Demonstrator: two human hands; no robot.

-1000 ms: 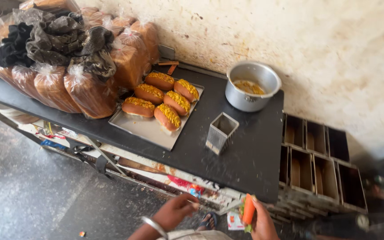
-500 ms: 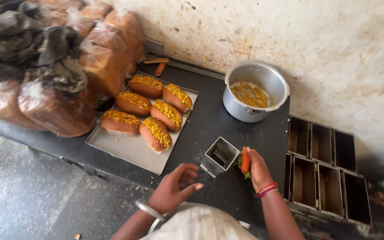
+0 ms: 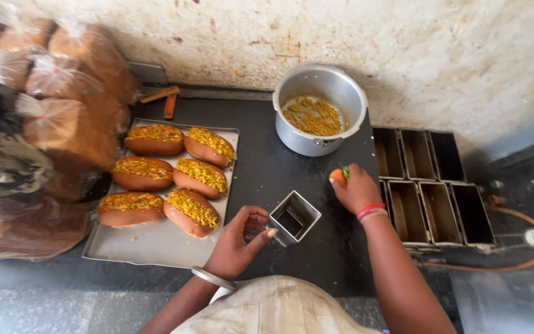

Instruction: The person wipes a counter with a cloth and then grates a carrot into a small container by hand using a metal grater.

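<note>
Steady the small square metal grater (image 3: pixel 293 217), at lower centre of the black counter (image 3: pixel 267 167), with the left hand (image 3: pixel 240 242) curled against it, while the right hand (image 3: pixel 356 188), just right, stays clamped on the carrot (image 3: pixel 338 176).

Six filled buns (image 3: pixel 169 174) lie on one flat metal tray (image 3: pixel 149 241), set in three rows of two, each topped with yellow filling. One round metal pot (image 3: pixel 319 108) stands at the far side of the bench (image 3: pixel 267 167), with yellow filling inside. One small square metal tin (image 3: pixel 293 217) sits near the middle of the bench. To the right are six rectangular loaf tins (image 3: pixel 428 185), three far and three near. At the left are several bagged loaves (image 3: pixel 69 133); their number cannot be told. Two hands are in view: one left hand (image 3: pixel 239 241) and one right hand (image 3: pixel 356 187), which holds one orange piece (image 3: pixel 338 177).
</note>
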